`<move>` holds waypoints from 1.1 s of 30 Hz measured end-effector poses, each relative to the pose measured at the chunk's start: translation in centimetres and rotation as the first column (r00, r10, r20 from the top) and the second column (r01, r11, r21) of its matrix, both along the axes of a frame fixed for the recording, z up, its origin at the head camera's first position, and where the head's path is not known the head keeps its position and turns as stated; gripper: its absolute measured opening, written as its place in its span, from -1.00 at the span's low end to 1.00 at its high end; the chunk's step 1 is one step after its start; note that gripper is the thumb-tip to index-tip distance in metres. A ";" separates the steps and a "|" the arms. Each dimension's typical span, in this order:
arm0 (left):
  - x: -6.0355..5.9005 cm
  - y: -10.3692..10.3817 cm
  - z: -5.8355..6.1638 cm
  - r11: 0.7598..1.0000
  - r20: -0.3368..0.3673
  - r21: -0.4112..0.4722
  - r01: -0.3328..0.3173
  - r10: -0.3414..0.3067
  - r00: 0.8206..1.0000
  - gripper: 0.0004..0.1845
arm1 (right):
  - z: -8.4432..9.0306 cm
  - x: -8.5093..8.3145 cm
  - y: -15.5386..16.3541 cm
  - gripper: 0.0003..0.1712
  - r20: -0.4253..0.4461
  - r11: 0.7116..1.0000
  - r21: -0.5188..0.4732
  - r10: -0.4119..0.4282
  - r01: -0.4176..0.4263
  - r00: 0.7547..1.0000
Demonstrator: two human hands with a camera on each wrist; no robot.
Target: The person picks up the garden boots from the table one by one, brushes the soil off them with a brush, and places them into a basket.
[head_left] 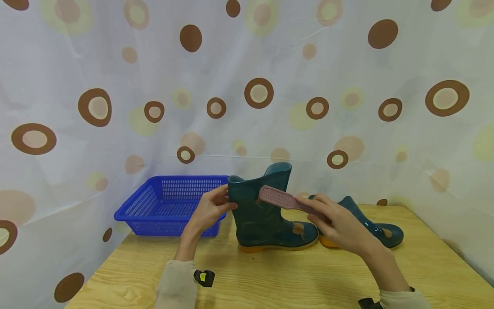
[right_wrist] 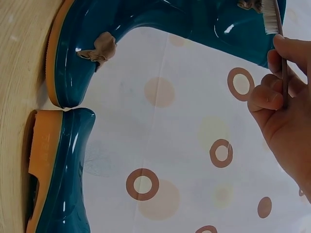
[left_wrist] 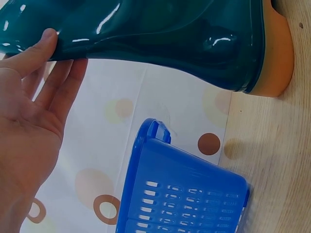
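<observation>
A dark green rubber boot (head_left: 254, 223) with an orange sole stands upright on the table. My left hand (head_left: 208, 210) grips the back of its shaft near the top, thumb on the near side in the left wrist view. In my right hand (head_left: 341, 223) is a pinkish brush (head_left: 279, 198), held by its handle. Its white bristles (right_wrist: 270, 18) face the upper shaft, at a brown smear (right_wrist: 249, 5); the right wrist view shows them touching or very near it. Another brown, mud-like patch (head_left: 298, 229) is on the boot's toe.
A second green boot (head_left: 390, 231) is at the right, partly hidden behind my right hand, with a brown patch (head_left: 387, 233) on it. A blue plastic basket (head_left: 166, 227) stands at the left. Behind the wooden table (head_left: 247, 279) hangs a dotted white curtain (head_left: 231, 137).
</observation>
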State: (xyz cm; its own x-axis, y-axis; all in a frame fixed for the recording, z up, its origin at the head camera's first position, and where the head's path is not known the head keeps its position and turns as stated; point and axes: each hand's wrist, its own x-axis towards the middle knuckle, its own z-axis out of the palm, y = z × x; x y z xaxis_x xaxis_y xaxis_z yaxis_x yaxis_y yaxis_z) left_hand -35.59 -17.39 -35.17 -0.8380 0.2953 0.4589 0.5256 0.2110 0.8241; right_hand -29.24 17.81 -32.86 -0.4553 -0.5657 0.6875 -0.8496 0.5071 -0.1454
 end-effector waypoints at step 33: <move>0.0 0.5 0.3 0.997 -0.048 -0.072 0.034 -0.037 0.998 -0.39 | 0.7 0.4 1.5 -0.38 0.039 0.996 -0.028 0.083 -0.082 0.996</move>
